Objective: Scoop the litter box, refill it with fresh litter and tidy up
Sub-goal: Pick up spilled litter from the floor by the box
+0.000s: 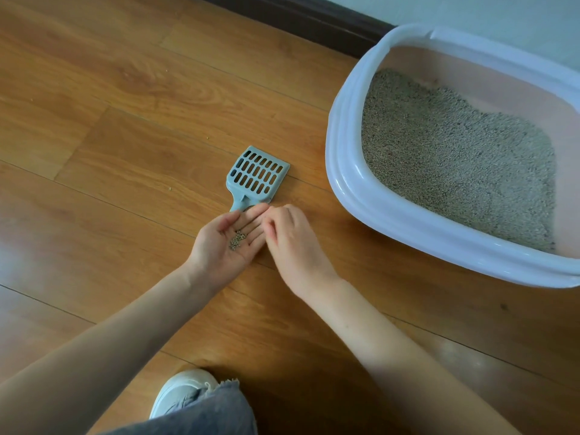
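Observation:
The litter box [345, 171], white-rimmed with pale pink walls, stands on the floor at the right and holds grey litter [455, 161]. A blue-grey slotted scoop [255, 175] lies flat on the wooden floor left of the box, its handle partly hidden behind my fingers. My left hand [224, 243] is palm up just below the scoop, cupping a small pile of loose litter granules [237, 240]. My right hand [290, 240] is beside it, back up, fingertips bent down at the edge of the left palm; whether they pinch a granule is hidden.
Wooden floor planks all around, with a dark skirting board [314, 20] along the wall at the top. Stray granules lie on the floor at left [170, 189]. My shoe [185, 390] and jeans hem sit at the bottom edge.

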